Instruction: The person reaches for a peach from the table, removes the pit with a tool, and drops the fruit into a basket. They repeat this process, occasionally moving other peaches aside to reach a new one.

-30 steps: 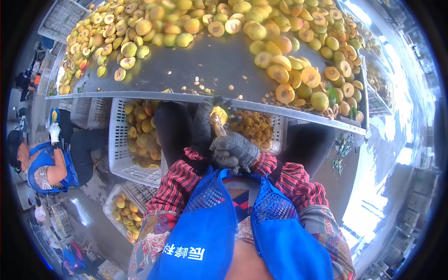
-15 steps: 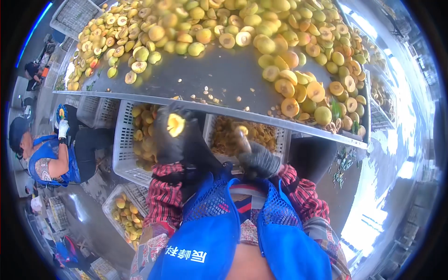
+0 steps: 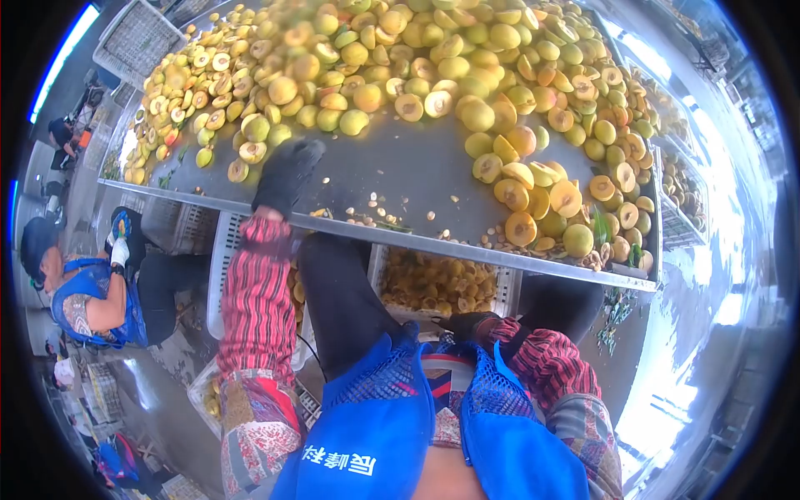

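Over the near edge of the desk (image 3: pixel 379 162), with the arm stretched forward, has the left hand (image 3: pixel 287 173) in a dark glove, just beside the fruit (image 3: pixel 252 152). Cannot tell whether touching any piece, nor whether with fingers open or closed. Has the right hand (image 3: pixel 468 324) low in front of the lap, well apart from the left one, also in a dark glove. Cannot tell whether holding something there, because of the dark and small view of the fingers. On the far part and toward both sides of the desk, can see the fruit in a big heap, yellow and green, much of it cut in halves, some of it whole. Along the near edge, can find small pale bits (image 3: pixel 374 200) scattered on the grey metal. Below the desk, between the knees, can see a white crate (image 3: pixel 505 292) with many yellow pieces (image 3: pixel 442 282) inside. To the left, can see a second crate (image 3: pixel 222 262), partly hidden behind the striped sleeve (image 3: pixel 260 312). Wears also a blue apron (image 3: pixel 358 433). On the floor at right, can notice green leaves (image 3: pixel 618 310). Farther left, can see another person (image 3: pixel 92 292), with a white glove (image 3: pixel 120 250) on one hand
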Demonstrator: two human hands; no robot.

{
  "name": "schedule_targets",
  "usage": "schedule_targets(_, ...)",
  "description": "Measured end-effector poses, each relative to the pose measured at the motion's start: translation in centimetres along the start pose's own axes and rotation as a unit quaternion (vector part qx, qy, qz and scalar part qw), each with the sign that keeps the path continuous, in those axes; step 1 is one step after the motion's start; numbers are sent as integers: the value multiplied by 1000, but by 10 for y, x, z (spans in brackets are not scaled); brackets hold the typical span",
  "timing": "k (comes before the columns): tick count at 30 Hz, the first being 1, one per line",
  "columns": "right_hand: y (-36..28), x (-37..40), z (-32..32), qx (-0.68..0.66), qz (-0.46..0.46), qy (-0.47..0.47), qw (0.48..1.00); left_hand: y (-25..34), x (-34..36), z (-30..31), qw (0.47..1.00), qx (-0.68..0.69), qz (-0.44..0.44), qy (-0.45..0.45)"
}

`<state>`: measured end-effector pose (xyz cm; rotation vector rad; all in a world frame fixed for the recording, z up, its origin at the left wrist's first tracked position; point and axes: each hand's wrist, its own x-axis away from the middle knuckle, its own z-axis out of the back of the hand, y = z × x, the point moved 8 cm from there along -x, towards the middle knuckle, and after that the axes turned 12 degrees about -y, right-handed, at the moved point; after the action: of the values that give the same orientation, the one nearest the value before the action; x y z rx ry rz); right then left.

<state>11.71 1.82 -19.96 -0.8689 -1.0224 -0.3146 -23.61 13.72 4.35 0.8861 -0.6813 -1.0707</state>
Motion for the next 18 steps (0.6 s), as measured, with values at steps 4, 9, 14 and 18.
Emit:
schedule_targets(4,-24,50,48,-139,58,159,976,11,-85,-45,983,-170,17,-68)
schedule_targets(9,3,61,39,-212,13,200,957,-16,-122,-80,938,-339,-51,51)
schedule_targets(14,-6,110,61,-312,29,233,921,-53,-119,-91,962,179,-8,-203)
schedule_targets(18,-12,160,97,-453,180,351,799,14,-53,-98,943,101,-78,-308)
